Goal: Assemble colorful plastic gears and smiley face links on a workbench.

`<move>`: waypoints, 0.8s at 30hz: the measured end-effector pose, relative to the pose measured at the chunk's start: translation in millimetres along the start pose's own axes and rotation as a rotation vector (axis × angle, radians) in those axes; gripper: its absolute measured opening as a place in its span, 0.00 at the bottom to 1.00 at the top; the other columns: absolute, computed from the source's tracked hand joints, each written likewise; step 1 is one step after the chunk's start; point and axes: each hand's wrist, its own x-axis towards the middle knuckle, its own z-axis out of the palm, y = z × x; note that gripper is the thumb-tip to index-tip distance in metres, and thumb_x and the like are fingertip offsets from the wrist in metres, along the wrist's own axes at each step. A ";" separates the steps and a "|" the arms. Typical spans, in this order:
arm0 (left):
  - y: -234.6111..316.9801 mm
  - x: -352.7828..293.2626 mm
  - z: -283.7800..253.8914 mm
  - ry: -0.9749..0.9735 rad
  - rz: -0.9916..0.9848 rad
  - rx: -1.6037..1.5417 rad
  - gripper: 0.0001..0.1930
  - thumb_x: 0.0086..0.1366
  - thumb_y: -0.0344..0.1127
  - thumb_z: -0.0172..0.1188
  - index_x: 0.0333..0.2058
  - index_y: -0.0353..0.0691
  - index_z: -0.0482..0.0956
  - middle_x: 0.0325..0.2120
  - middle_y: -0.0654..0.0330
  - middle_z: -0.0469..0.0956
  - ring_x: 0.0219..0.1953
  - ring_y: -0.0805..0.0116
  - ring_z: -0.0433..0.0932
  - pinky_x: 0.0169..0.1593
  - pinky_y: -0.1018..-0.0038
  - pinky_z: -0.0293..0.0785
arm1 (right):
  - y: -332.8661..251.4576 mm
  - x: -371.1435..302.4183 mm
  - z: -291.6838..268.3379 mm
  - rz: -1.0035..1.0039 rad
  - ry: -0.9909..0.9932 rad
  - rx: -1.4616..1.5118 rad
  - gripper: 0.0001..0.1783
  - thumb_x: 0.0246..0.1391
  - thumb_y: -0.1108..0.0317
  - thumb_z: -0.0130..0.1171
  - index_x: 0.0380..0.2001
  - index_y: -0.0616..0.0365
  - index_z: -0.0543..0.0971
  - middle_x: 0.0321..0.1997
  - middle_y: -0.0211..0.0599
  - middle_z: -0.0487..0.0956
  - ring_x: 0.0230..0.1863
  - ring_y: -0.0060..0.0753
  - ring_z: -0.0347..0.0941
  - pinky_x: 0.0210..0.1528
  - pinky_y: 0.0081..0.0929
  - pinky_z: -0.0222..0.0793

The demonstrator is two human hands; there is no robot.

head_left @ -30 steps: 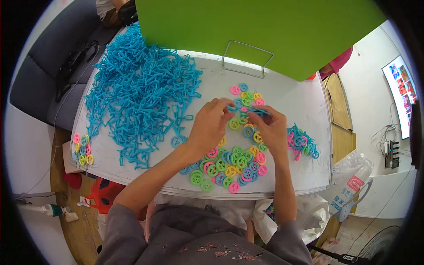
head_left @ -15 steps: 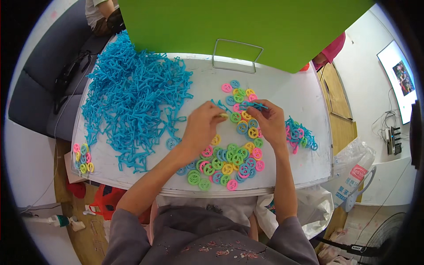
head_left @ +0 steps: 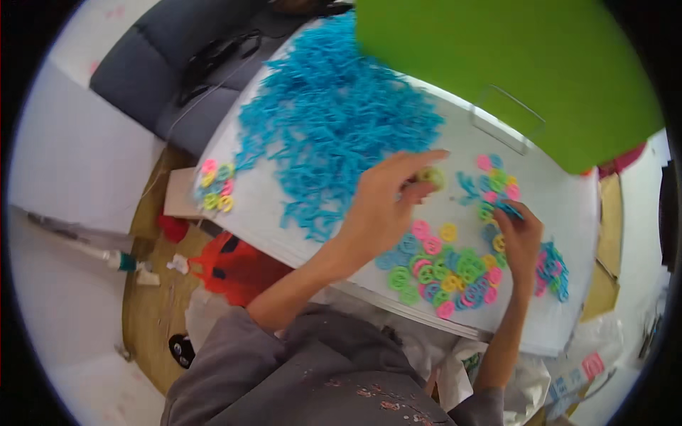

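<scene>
My left hand (head_left: 380, 209) is raised above the table, its index finger stretched out. A small yellow-green plastic wheel (head_left: 430, 175) is pinched near its thumb. To the right, my right hand (head_left: 522, 234) is closed on a blue plastic frame piece (head_left: 509, 209), partly covered by the fingers. Between the hands shows another blue piece (head_left: 467, 186), blurred; whether it touches the table, I cannot tell. Nearer me lies a spread of pink, green, yellow and blue wheels (head_left: 449, 278). More wheels (head_left: 495, 170) lie beyond my right hand.
A large heap of blue pieces (head_left: 334, 113) covers the white table's (head_left: 245, 213) far left. Several wheels (head_left: 217, 186) sit at its left edge. A small pile of blue pieces with wheels (head_left: 552, 270) lies right. Behind stands a green panel (head_left: 511, 53) with a wire handle (head_left: 508, 117).
The view has swung left and tilted, so the table appears farther right. My left hand has lifted and its index finger has straightened, the wheel still in it. A blue piece now shows between the hands.
</scene>
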 end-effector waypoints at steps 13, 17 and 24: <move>-62.4 -133.8 -176.6 0.687 -0.233 0.852 0.11 0.58 0.25 0.59 0.41 0.35 0.78 0.34 0.56 0.74 0.35 0.68 0.76 0.38 0.76 0.72 | 1.1 -0.6 10.3 0.040 -0.047 0.105 0.12 0.53 0.74 0.61 0.41 0.67 0.77 0.34 0.31 0.78 0.36 0.17 0.72 0.39 0.16 0.68; -65.2 -125.1 -167.8 0.711 -0.095 1.237 0.14 0.57 0.27 0.61 0.44 0.37 0.78 0.37 0.55 0.71 0.39 0.62 0.72 0.43 0.71 0.69 | -1.5 -2.9 8.2 0.060 0.009 0.044 0.12 0.53 0.74 0.61 0.41 0.67 0.77 0.34 0.32 0.79 0.36 0.18 0.73 0.40 0.17 0.68; -17.3 -96.4 -52.0 0.255 0.024 0.726 0.13 0.53 0.24 0.63 0.39 0.42 0.80 0.30 0.59 0.72 0.34 0.62 0.70 0.38 0.70 0.67 | -0.2 3.0 15.5 0.033 0.001 0.128 0.12 0.51 0.76 0.62 0.40 0.68 0.78 0.33 0.33 0.80 0.35 0.19 0.74 0.37 0.16 0.69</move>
